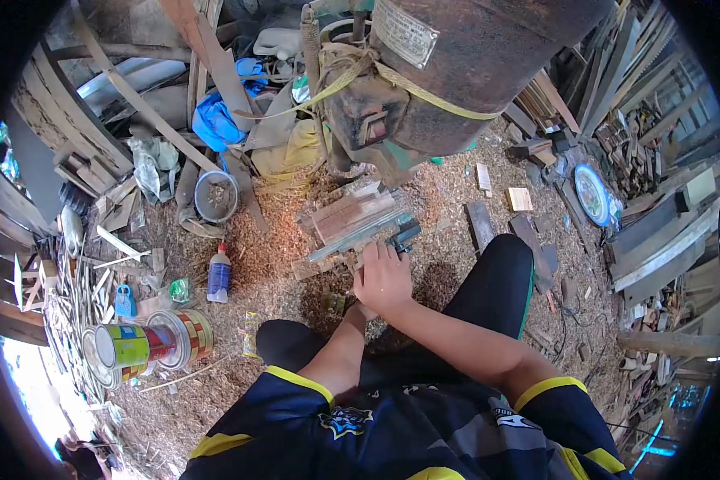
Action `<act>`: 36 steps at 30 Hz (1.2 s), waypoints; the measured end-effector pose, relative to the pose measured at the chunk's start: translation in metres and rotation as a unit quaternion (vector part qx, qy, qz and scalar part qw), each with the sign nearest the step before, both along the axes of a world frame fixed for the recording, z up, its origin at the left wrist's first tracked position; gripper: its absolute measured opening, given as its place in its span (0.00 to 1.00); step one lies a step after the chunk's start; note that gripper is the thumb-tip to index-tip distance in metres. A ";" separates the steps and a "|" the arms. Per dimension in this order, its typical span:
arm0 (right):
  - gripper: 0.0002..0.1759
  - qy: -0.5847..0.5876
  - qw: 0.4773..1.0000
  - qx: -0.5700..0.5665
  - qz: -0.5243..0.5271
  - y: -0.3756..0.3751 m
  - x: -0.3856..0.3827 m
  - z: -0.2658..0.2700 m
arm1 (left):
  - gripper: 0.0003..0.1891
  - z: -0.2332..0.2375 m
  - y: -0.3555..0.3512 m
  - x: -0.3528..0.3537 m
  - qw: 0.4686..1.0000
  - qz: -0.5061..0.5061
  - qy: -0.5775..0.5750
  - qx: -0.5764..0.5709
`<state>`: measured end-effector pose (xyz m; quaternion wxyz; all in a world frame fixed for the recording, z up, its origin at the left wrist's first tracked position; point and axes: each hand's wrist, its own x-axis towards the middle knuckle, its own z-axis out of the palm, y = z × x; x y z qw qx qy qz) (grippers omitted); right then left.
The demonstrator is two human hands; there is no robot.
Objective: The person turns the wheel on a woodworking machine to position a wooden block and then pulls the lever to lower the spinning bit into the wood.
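On the shavings-covered ground lies a reddish-brown wood block point(354, 214), alongside a long teal metal tool point(360, 238) that looks like a clamp or vise. A dark cylindrical part point(406, 234) sticks out at the tool's right end. My right hand point(386, 278) is closed over the tool's near end, its fingers pointing forward beside the dark part. Beneath my right wrist, my left hand point(366, 310) is mostly hidden, and its fingers do not show. A thin wood piece point(304, 270) lies by the tool's left end.
A large rusty machine housing point(472, 72) hangs close ahead. To the left are a bottle point(219, 274), paint cans point(136, 346) and a grey bucket point(216, 197). Wood offcuts point(519, 199) and a round patterned plate point(591, 194) lie right, with stacked boards point(672, 232) beyond.
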<state>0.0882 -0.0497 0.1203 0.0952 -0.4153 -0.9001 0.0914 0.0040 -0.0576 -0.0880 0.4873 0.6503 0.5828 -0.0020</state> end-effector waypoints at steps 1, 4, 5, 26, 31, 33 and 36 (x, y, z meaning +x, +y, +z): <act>0.23 0.022 1.000 0.009 0.014 0.002 0.002 0.000 | 0.30 -0.001 0.003 0.003 1.000 -0.007 0.013 0.008; 0.21 0.007 1.000 -0.009 0.019 0.010 0.014 0.006 | 0.31 -0.002 -0.050 0.021 0.999 -0.001 0.052 -0.009; 0.21 0.014 0.999 -0.018 0.029 0.012 0.012 0.007 | 0.31 0.002 -0.065 0.021 0.997 0.000 0.071 -0.012; 0.09 0.208 0.977 0.001 0.039 0.017 0.031 -0.012 | 0.45 0.066 -0.106 0.055 0.927 0.320 0.131 -0.143; 0.09 0.241 0.968 -0.043 0.048 0.034 0.042 -0.014 | 0.31 0.124 -0.097 0.090 0.918 0.341 0.201 -0.005; 0.09 0.307 0.945 -0.096 0.059 0.039 0.049 -0.013 | 0.29 0.149 -0.084 0.110 0.905 0.374 0.203 -0.015; 0.10 0.348 0.917 -0.160 0.110 0.051 0.064 -0.010 | 0.25 0.158 -0.074 0.141 0.867 0.437 0.204 0.124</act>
